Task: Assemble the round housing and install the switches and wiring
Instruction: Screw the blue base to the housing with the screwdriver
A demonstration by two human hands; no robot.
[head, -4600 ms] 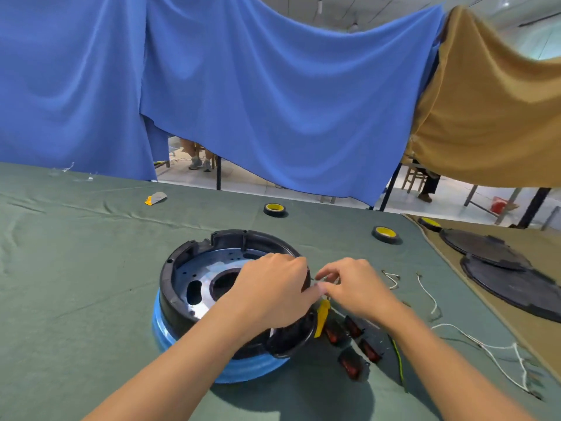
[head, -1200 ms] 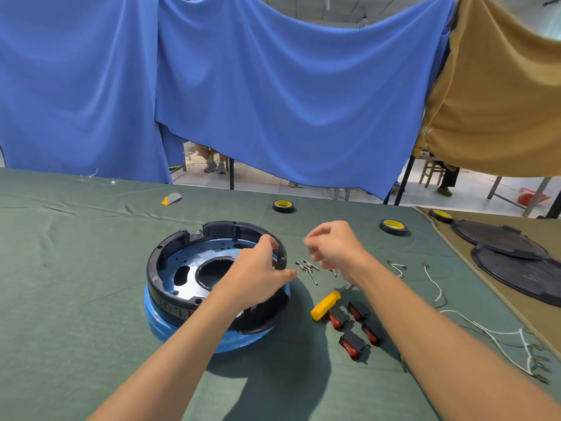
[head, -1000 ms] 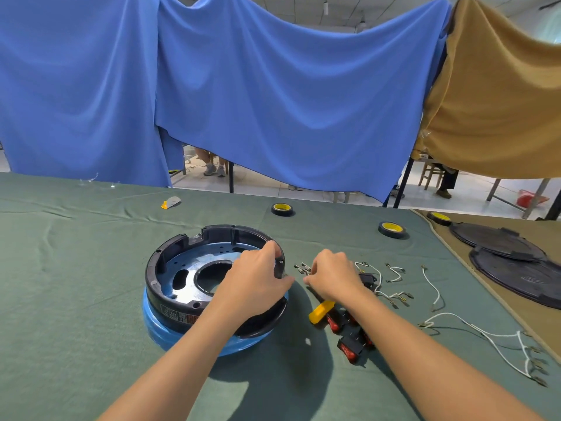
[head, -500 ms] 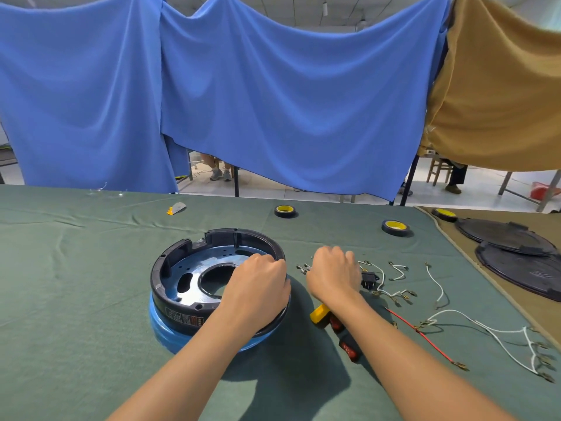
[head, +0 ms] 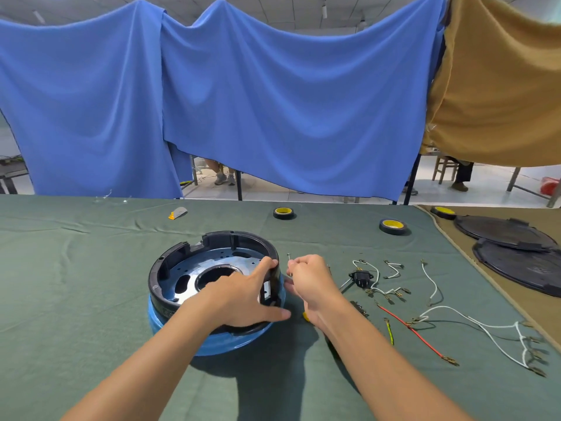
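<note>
Located near the middle of the green cloth-covered table (head: 76,284), toward its near edge: round black plastic housing ring (head: 170,262), seated open side up on a blue dish-shaped base (head: 224,344). Fitted inside with a shiny perforated metal plate (head: 197,262) with a large central hole. Marked by notches along the far wall and a rectangular cut-out on the right side.

Judged rigid and fairly light. Smooth moulded wall, so probably prone to sliding or turning on the base. Best held across the rim with a flat palm, or with thumb and fingers either side of the wall. Looks thinnest at the notches and cut-out; not advisable to lever there.

Steadied by the left hand (head: 243,302), laid spread over the near-right rim, forefinger tip on the top of the wall, thumb stretched along the outside; fingers straight, clasping nothing. Flanked just beside its right wall by the right hand (head: 309,278), curled tight and pinching what appears to be a small metal screw (head: 288,256); too small to confirm.

Laid out toward the right edge: black socket (head: 361,278) with white leads, loose white wires (head: 431,284), thin red wire (head: 416,334). Judged limp, light and apt to tangle; best taken near the terminals.
</note>
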